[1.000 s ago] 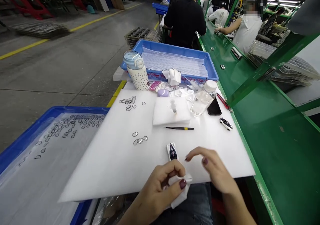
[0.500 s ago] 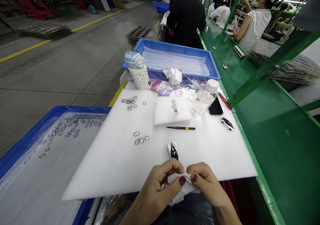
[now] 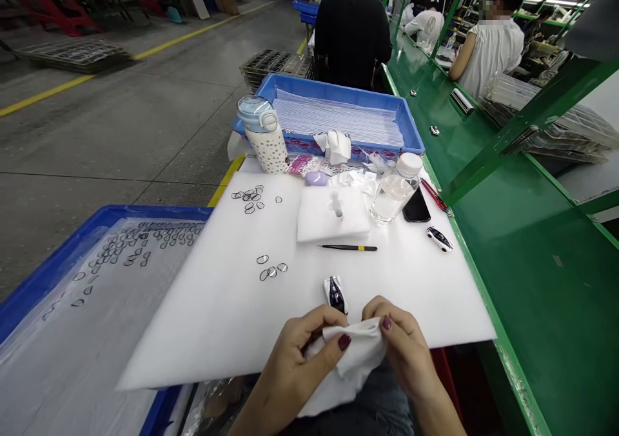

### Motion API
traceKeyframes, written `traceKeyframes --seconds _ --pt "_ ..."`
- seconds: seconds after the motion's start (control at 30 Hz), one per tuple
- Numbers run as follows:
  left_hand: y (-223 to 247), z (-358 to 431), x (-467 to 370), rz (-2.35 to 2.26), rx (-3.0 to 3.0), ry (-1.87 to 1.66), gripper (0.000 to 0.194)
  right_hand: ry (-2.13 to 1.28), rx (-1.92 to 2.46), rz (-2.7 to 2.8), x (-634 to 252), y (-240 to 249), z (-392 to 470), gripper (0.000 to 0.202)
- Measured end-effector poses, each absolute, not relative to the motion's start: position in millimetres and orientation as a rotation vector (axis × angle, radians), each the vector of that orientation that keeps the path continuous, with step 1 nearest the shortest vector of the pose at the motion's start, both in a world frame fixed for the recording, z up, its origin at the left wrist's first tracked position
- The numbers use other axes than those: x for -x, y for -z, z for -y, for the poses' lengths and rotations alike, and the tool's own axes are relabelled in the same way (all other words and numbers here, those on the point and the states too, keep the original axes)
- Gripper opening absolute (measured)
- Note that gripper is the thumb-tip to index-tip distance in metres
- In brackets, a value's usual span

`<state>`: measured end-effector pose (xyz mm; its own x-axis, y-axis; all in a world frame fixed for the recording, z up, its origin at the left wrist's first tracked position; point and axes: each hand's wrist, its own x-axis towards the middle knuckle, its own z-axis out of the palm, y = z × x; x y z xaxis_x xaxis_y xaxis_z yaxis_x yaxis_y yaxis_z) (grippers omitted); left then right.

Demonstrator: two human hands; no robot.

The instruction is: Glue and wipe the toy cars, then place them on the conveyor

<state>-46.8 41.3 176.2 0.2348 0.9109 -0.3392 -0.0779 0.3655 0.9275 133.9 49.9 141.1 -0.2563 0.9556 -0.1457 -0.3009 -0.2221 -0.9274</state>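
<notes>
A white cloth (image 3: 351,371) is pinched between my left hand (image 3: 302,362) and my right hand (image 3: 406,346) at the foam sheet's front edge. Just beyond my fingers a black and white toy car (image 3: 335,293) lies on the white foam sheet (image 3: 203,320). Black tweezers with a yellow band (image 3: 349,247) rest behind it, in front of a white foam block (image 3: 333,220). Thin black rings (image 3: 271,272) lie left of the car, with more rings (image 3: 249,196) farther back. A second toy car (image 3: 440,238) sits to the right.
A clear bottle (image 3: 394,191), a phone (image 3: 416,206), red cutters (image 3: 435,196) and a dotted cup (image 3: 265,140) stand or lie at the back. Behind is a blue tray (image 3: 416,126). Another blue tray (image 3: 104,213) is at left, a green bench (image 3: 541,262) at right. Two people work beyond.
My hands have moved apart, and more of the white cloth now shows spread between them. The person at the back right has lowered an arm.
</notes>
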Motion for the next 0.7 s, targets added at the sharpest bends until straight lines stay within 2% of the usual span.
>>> traceKeyframes --seconds 0.17,0.27,0.33,0.43,0.5,0.6,0.7 --pt "-157 -38 55 -1.250 -1.130 -0.860 0.037 -1.536 0.986 0.574 -144 -153 -61 0.027" --pt "-151 -31 64 -1.321 -1.106 -0.890 0.033 -1.339 0.930 0.662 -165 -181 -80 0.032" --pt "-151 -26 71 -1.378 -1.045 -0.914 0.032 -1.048 0.918 0.872 -177 -204 -104 0.036" --pt "-150 -17 80 -1.416 -1.004 -0.937 0.034 -0.303 0.962 1.258 -186 -235 -161 0.021" --pt "-148 -11 89 -1.428 -1.006 -0.950 0.036 0.079 0.989 1.532 -186 -246 -203 0.020" --pt "-139 2 110 -1.473 -1.013 -0.962 0.038 0.373 1.071 1.822 -187 -243 -253 0.034" --pt "-132 16 142 -1.603 -0.918 -1.027 0.041 0.483 1.097 2.001 -196 -220 -279 0.045"
